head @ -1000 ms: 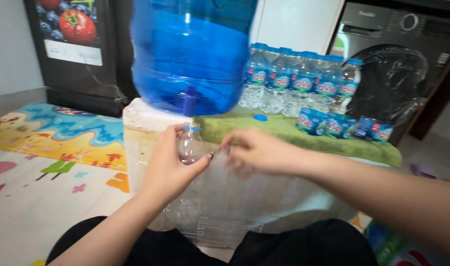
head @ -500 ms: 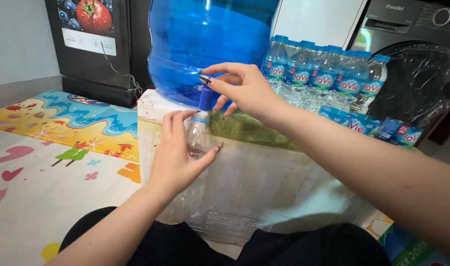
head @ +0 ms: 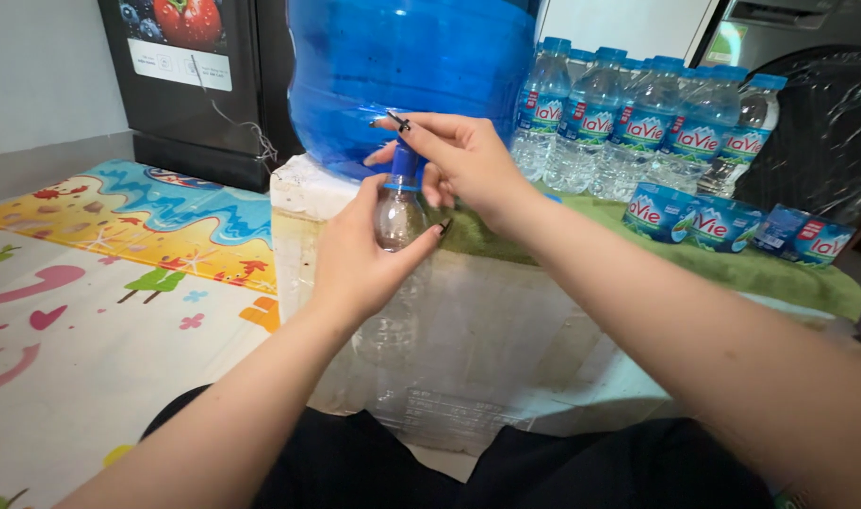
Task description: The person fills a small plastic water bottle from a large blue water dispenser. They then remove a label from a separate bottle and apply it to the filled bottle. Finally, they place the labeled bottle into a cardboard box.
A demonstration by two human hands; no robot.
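My left hand [head: 360, 259] grips a small clear plastic bottle [head: 399, 215] upright, its mouth just under the blue spout [head: 404, 162] of a large blue water jug [head: 402, 66]. My right hand [head: 459, 155] rests on top of that spout, fingers pinched around it. The jug stands on a white foam box [head: 449, 330] in front of me. The bottle looks nearly empty; I cannot tell if water is running.
Several small sealed water bottles [head: 638, 132] stand behind on a green cloth [head: 732, 269], some lying on their side [head: 732, 226]. A black fridge [head: 190, 85] is at the back left, a colourful play mat [head: 91, 283] covers the floor on the left, and a black plastic-wrapped object [head: 826, 123] sits at the right.
My right hand rose from beside the bottle up to the jug's spout. My left hand lifted the bottle until its mouth sits under the spout.
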